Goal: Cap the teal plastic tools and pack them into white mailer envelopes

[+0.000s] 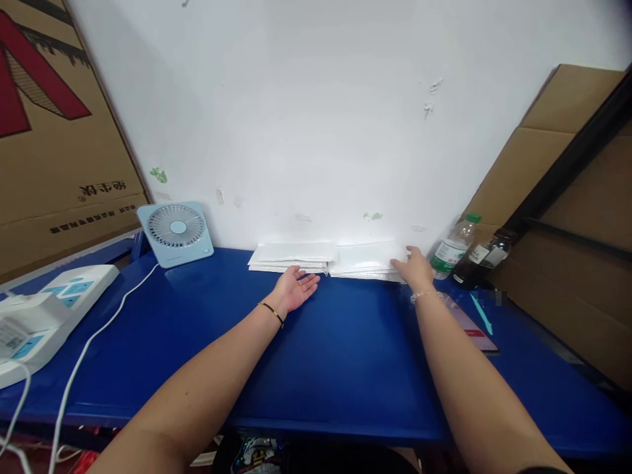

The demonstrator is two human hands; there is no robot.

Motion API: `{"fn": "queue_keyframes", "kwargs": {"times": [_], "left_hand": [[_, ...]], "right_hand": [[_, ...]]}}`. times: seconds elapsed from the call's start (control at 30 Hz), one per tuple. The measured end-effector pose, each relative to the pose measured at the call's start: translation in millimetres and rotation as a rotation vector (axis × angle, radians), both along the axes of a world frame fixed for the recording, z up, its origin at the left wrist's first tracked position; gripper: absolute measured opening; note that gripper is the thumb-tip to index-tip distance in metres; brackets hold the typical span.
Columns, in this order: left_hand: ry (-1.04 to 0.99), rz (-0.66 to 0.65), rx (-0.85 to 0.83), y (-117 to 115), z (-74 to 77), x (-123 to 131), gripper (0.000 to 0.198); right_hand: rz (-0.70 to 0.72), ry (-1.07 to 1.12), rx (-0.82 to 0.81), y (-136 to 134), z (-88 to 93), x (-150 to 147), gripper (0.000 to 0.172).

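Two light white stacks lie between and ahead of open hands

The blue table is spread under both forearms. Along its far edge, before the wall, two low stacks are laid end to end: the left stack just beyond the left hand, the right stack reaching to the right hand. Whether they overlap where they meet cannot be told. To the left of the left hand a fan is set; just right of the right hand, a green-capped bottle is stood.

The left hand is turned palm up, loosely spread, with nothing held, its fingers near the stack's front edge. The right hand is opened, thumb and fingers parted at the stack's right end; no firm grasp is shown.

The layers look thin, glossy and light, probably limp and easily creased, and sliding over one another may be expected. Each stack is best held by its two short ends, with thumbs above and fingers beneath, and the loose front edges kept aligned by gentle pressure.
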State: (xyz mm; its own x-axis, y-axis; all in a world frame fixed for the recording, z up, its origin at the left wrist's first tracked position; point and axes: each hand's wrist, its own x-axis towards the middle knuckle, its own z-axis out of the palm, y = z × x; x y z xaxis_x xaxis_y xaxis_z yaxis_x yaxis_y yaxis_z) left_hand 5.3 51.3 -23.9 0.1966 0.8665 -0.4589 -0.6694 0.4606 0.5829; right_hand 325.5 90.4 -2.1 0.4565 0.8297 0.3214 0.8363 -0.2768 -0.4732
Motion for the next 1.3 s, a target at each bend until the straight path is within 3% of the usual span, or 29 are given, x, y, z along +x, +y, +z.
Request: {"fn": "queue_keyframes", "kwargs": {"times": [0.17,0.27,0.33,0.4,0.53,0.63,0.77,0.87,1.0,1.1,1.17,1.3], "left_hand": [[0.156,-0.073,0.102,-2,-0.9,3,0.017],[0.494,-0.222,0.341,-9,-0.7,8,0.028],[0.793,-0.268,0.572,-18,0.5,12,0.049],[1.050,-0.222,0.836,-28,3.5,16,0.079],[1.324,-0.158,1.233,-52,14.2,23,0.125],[1.394,-0.185,1.312,-65,21.8,29,0.136],[1.457,-0.210,1.246,-71,27.5,34,0.141],[1.578,-0.274,1.179,-67,30.9,29,0.125],[1.874,-0.451,1.155,-56,35.7,14,0.107],[2.023,-0.470,1.150,-49,38.8,4,0.102],[2.085,-0.472,1.171,-48,41.1,-1,0.102],[2.254,-0.516,1.205,-54,47.2,-11,0.086]], "right_hand": [[0.055,0.026,0.371,-10,12.6,2,0.038],[0.138,0.046,0.608,-34,36.3,-1,0.031],[0.210,0.043,0.739,-54,55.1,-8,0.027],[0.299,0.095,0.839,-75,71.6,-21,0.025],[0.545,0.479,0.842,-105,84.7,-58,0.025],[0.694,0.785,0.712,-117,75.9,-86,0.026],[0.781,1.105,0.580,-119,55.4,-103,0.027],[0.773,1.242,0.444,-113,42.6,-94,0.034],[0.678,1.391,0.168,-98,29.4,-67,0.047],[0.631,1.503,0.018,-86,16.2,-58,0.048],[0.594,1.479,0.024,-78,4.8,-57,0.047],[0.449,1.097,0.145,-65,-17.2,-60,0.041]]}}
